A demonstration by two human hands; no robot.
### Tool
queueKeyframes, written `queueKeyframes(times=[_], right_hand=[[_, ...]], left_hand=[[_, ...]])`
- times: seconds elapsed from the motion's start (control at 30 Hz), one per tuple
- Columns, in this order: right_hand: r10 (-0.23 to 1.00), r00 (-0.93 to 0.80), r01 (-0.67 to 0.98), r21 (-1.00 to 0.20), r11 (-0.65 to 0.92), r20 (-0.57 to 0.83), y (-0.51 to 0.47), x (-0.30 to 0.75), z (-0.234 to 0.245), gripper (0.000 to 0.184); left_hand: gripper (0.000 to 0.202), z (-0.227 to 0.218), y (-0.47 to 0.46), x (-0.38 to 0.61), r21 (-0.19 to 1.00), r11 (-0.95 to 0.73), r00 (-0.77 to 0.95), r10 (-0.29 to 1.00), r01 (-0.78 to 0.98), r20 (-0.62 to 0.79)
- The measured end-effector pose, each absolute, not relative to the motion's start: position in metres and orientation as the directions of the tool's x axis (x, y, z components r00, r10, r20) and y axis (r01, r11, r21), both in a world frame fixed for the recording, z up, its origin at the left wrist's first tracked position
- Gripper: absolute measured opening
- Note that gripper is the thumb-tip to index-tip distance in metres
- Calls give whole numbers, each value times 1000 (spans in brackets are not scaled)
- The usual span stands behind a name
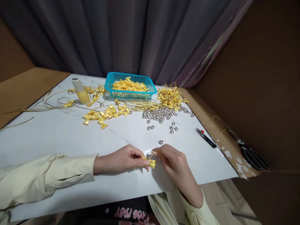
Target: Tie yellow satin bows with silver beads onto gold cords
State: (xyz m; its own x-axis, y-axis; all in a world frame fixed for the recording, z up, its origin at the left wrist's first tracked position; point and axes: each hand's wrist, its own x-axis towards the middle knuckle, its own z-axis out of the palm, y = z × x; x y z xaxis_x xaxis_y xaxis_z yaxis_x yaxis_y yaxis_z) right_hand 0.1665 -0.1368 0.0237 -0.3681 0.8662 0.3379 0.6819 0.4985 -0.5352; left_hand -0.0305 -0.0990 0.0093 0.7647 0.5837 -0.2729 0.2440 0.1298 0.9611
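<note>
Near the table's front edge, my left hand (131,158) pinches a small yellow satin bow (152,163) between thumb and fingers. A thin gold cord (151,155) runs up from the bow to my right hand (172,159), whose thumb and index finger are closed on it. The bow's left part is covered by my left fingertips. Just beyond my right hand lies a single silver bead (160,142). Farther back is a pile of silver beads (159,114), with loose yellow bows (105,115) to its left.
A teal basket (131,95) of yellow bows stands at the back, beside a heap of corded bows (171,97) and cut gold cords (145,105). A yellow thread spool (82,95) is left. Thread snips (206,138) and black scissors (252,156) lie right.
</note>
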Motion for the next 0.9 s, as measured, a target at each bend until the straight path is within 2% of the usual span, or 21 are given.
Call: queueKeyframes(times=[0.23,0.53,0.77,0.9], right_hand=[[860,-337,652,-564,506,383,-138,168,28,19],[857,-323,628,-586,511,402,-139,167,33,19],[850,-325,570,-632,525,414,-142,166,38,19],[855,-320,536,-666,519,408,-143,162,38,22]], left_hand=[[47,6,-97,-30,947,306,792,551,100,-262],[52,7,-97,-30,947,295,776,565,126,-279],[35,9,-99,-27,970,163,700,671,183,-245],[22,10,-100,-25,973,183,676,701,137,-227]])
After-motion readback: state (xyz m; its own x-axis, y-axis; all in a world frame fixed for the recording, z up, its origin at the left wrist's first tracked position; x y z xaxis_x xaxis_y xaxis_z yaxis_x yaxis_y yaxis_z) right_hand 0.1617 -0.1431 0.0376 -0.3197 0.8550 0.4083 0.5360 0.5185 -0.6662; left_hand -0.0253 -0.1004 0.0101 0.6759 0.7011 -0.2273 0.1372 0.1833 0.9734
